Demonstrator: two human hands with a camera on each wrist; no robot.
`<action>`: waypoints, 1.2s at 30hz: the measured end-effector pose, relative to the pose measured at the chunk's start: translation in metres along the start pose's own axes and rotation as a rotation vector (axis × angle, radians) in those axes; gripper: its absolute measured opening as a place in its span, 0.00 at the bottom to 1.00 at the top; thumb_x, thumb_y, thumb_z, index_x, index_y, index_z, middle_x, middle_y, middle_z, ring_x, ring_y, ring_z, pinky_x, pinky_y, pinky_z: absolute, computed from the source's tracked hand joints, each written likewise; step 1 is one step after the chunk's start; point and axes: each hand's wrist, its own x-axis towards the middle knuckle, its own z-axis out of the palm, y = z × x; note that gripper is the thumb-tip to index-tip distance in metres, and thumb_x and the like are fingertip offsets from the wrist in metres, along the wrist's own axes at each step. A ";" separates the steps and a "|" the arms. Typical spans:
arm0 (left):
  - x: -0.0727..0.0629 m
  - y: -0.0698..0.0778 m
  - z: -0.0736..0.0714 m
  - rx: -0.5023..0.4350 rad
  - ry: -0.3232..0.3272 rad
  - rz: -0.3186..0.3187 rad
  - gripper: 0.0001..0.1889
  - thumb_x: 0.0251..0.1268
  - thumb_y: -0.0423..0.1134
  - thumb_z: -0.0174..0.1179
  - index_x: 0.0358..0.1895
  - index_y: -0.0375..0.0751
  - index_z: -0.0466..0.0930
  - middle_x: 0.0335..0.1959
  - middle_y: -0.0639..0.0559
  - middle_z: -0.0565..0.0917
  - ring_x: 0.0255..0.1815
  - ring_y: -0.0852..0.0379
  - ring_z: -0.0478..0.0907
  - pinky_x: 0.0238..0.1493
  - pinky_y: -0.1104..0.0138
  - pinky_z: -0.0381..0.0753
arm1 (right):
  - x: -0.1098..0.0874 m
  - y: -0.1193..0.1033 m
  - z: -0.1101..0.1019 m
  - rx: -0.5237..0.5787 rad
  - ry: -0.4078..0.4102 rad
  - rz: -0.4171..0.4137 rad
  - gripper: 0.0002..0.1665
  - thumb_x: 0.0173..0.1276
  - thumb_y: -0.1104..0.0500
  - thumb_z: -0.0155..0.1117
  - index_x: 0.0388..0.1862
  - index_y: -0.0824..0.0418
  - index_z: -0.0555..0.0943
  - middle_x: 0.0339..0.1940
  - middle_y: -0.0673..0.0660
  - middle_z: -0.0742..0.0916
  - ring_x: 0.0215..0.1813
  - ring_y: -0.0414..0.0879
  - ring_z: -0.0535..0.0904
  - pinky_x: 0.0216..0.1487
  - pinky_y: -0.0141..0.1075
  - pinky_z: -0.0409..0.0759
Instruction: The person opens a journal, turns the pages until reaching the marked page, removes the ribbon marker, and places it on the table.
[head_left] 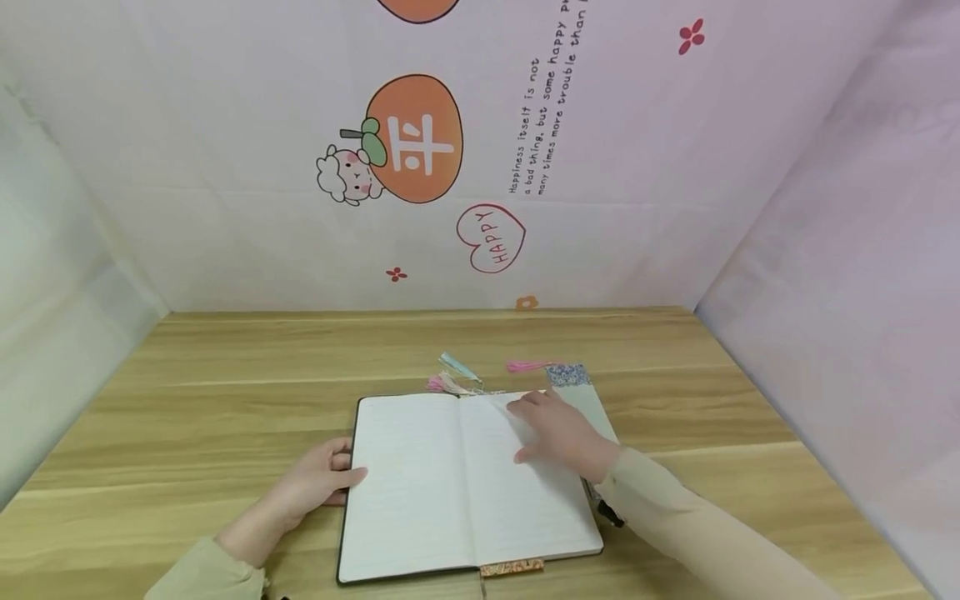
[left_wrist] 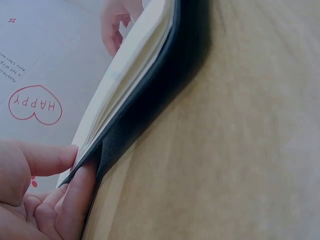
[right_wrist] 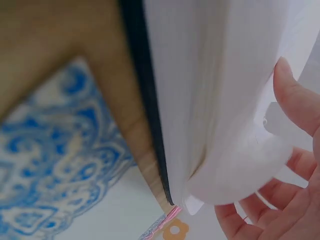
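Observation:
An open notebook point(head_left: 408, 492) with a dark cover and faintly lined white pages lies on the wooden table. My left hand point(head_left: 315, 479) grips its left edge; in the left wrist view the thumb rests on the pages and curled fingers lie under the black cover point(left_wrist: 165, 85). Over the upper part of the right-hand page is my right hand point(head_left: 558, 429). In the right wrist view a page point(right_wrist: 240, 170) is lifted and bent, its edge between the thumb and fingers of that hand; some fingertips are hidden behind the paper.
A pale card or booklet point(head_left: 592, 404) with a blue-patterned end lies partly under the notebook's right side. Blue point(head_left: 459, 367) and pink point(head_left: 528, 366) tassels lie beyond the notebook. An orange patterned strip point(head_left: 512, 568) sticks out at its near edge. Printed cloth point(head_left: 600, 250) walls enclose the table.

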 end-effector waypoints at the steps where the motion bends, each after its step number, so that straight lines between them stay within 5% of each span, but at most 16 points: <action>1: 0.000 0.000 0.000 -0.001 -0.001 0.001 0.28 0.64 0.33 0.59 0.64 0.24 0.61 0.45 0.44 0.84 0.37 0.57 0.80 0.36 0.62 0.80 | -0.002 0.000 0.000 -0.001 0.003 -0.010 0.38 0.48 0.52 0.77 0.57 0.65 0.76 0.55 0.62 0.80 0.60 0.57 0.73 0.65 0.50 0.67; 6: 0.001 -0.001 -0.001 -0.002 -0.007 0.004 0.27 0.64 0.34 0.59 0.62 0.25 0.63 0.45 0.45 0.84 0.37 0.58 0.79 0.36 0.62 0.80 | -0.013 0.003 -0.001 -0.024 0.023 -0.083 0.30 0.51 0.58 0.76 0.54 0.64 0.78 0.52 0.61 0.82 0.55 0.56 0.76 0.56 0.47 0.75; 13: 0.001 0.001 0.000 -0.006 -0.012 0.002 0.26 0.65 0.34 0.58 0.62 0.26 0.63 0.45 0.44 0.84 0.37 0.58 0.79 0.36 0.62 0.80 | -0.027 0.009 -0.004 -0.008 0.058 -0.149 0.21 0.54 0.66 0.71 0.49 0.64 0.80 0.49 0.59 0.83 0.54 0.55 0.77 0.56 0.46 0.76; 25: -0.002 0.003 0.000 -0.010 -0.011 0.005 0.26 0.65 0.32 0.58 0.63 0.24 0.62 0.45 0.44 0.84 0.36 0.57 0.80 0.36 0.63 0.80 | -0.040 0.022 -0.014 0.347 0.018 -0.159 0.21 0.59 0.72 0.64 0.52 0.62 0.79 0.47 0.57 0.84 0.44 0.48 0.81 0.33 0.28 0.76; 36: -0.003 0.001 -0.001 -0.008 -0.022 0.017 0.27 0.65 0.34 0.58 0.62 0.24 0.62 0.44 0.44 0.84 0.36 0.57 0.80 0.36 0.62 0.80 | -0.047 0.023 -0.023 0.682 -0.121 -0.109 0.21 0.66 0.63 0.62 0.57 0.67 0.75 0.56 0.66 0.79 0.51 0.58 0.78 0.40 0.34 0.81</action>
